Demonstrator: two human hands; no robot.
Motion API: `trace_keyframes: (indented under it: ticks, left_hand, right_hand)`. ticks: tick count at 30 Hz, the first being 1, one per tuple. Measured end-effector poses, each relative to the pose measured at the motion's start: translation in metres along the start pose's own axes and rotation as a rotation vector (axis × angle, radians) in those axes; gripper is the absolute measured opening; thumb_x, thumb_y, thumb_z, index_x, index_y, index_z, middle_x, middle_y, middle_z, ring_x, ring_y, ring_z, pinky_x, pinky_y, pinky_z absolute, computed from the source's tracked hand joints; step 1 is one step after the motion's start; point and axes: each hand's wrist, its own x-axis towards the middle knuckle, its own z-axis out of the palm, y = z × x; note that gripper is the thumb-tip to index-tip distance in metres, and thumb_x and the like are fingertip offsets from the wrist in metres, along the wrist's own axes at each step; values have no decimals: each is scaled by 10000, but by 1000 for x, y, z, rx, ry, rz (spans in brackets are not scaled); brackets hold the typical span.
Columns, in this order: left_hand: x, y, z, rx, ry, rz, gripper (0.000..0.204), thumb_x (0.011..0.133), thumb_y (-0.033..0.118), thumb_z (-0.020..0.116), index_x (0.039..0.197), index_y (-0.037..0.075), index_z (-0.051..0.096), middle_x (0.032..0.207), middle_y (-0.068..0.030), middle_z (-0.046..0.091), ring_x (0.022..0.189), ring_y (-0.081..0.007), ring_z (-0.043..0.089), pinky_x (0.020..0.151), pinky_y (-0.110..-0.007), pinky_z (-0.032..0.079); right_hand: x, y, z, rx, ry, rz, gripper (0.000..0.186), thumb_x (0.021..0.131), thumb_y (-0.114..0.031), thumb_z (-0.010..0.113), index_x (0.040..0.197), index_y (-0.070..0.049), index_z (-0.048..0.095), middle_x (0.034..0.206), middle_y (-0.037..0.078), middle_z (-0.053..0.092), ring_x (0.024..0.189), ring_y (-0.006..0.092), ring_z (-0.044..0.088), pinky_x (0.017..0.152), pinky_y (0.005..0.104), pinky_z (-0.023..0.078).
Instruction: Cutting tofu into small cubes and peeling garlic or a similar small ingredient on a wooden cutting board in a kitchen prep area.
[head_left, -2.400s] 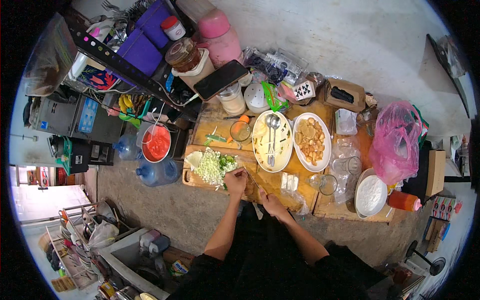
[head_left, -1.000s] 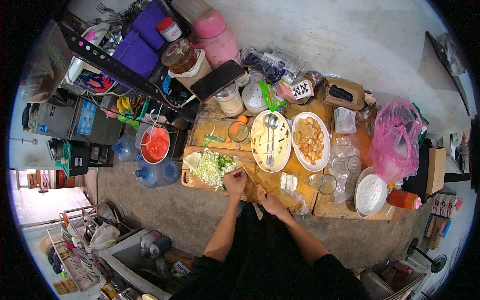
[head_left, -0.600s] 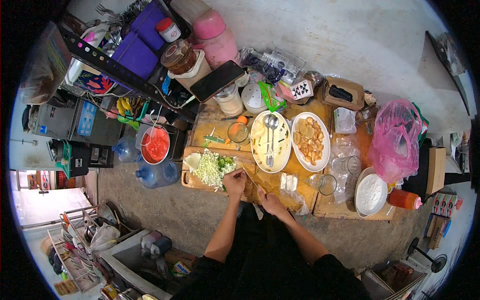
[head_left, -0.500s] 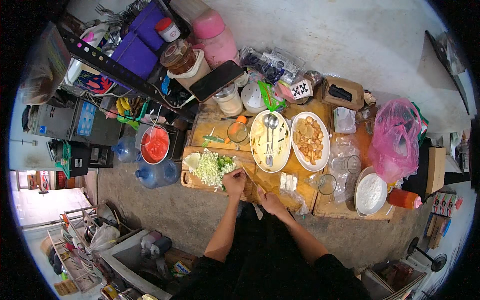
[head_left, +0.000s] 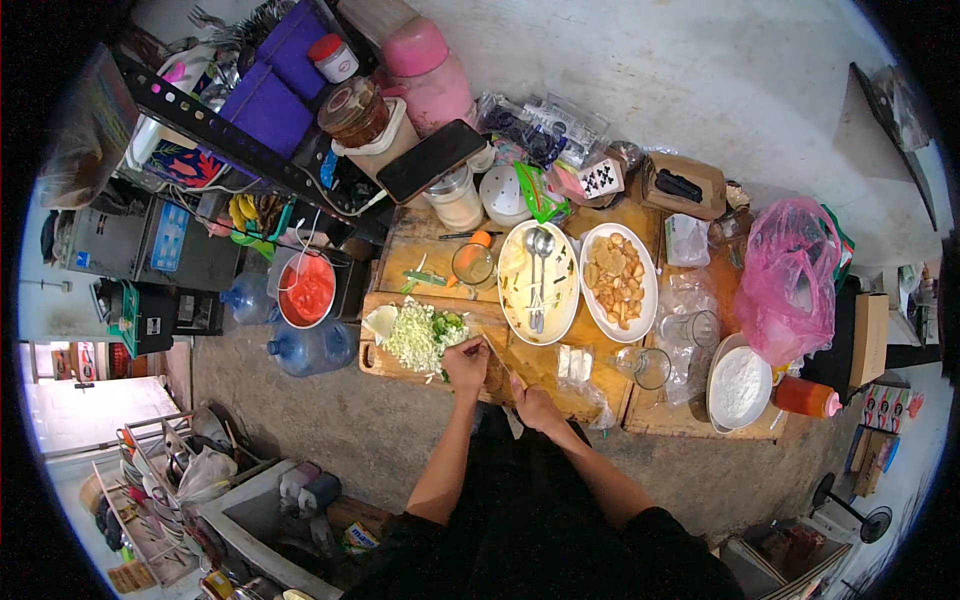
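Note:
My left hand (head_left: pixel 465 366) rests over the right part of a wooden cutting board (head_left: pixel 384 366), its fingers pinched together. What those fingertips hold, if anything, is too small to make out. A knife (head_left: pixel 503 362) is gripped in my right hand (head_left: pixel 539 409), its blade slanting up and left toward my left fingertips. Beside my left hand lies a heap of chopped pale cabbage (head_left: pixel 410 338), with chopped green pieces (head_left: pixel 451 327) at its right side. A larger pale piece (head_left: pixel 381 321) sits at the heap's left edge.
Beyond the board are a glass (head_left: pixel 473 265), an oval dish (head_left: pixel 514 310) with two spoons, and an oval dish of brown chunks (head_left: pixel 615 275). Rightward stand a glass (head_left: pixel 651 368), a bowl of white powder (head_left: pixel 740 388) and a pink bag (head_left: pixel 793 290). A phone (head_left: pixel 432 163) hangs above.
Both hands stay almost in place at the board. My right hand and the knife shift very slightly; the whole view moves a little too.

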Motion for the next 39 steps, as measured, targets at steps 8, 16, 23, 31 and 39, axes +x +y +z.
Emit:
trace_keyframes:
  ticks: [8,16,23,31,39]
  left_hand:
    - [-1,6,-6,0,15,25,147,692,-3,615,819,-72,640,614,-125,622,552,-136,595,536,-241,467]
    - [0,38,-23,188,45,13,166,705,17,615,862,-19,657,693,-169,638,615,-197,629,571,-295,493]
    - [5,16,-23,127,77,39,129,733,15,594,838,-37,645,645,-111,620,615,-141,604,568,-263,479]
    - [8,-1,-19,-254,64,-77,93,747,-35,560,803,-75,623,643,-66,597,619,-109,575,589,-232,482]
    - [5,-7,-18,-270,27,-67,197,809,89,597,850,-103,609,666,-113,598,624,-129,583,573,-248,502]
  right_hand:
    - [-7,-10,-2,-8,88,-97,758,895,-511,216,667,120,568,616,312,535,694,444,566,723,487,436]
    - [-15,-36,-36,245,-170,144,669,887,-496,295,778,104,570,764,334,539,827,457,540,727,472,417]
    - [-14,-35,-41,216,-164,149,717,876,-536,273,760,105,574,761,335,543,837,455,539,758,464,415]
    - [-17,-30,-35,185,-121,157,713,872,-535,283,746,105,573,759,346,536,851,452,536,765,453,415]
    - [-17,-24,-30,183,-95,115,727,867,-548,281,730,108,564,715,334,537,794,447,552,736,458,420]
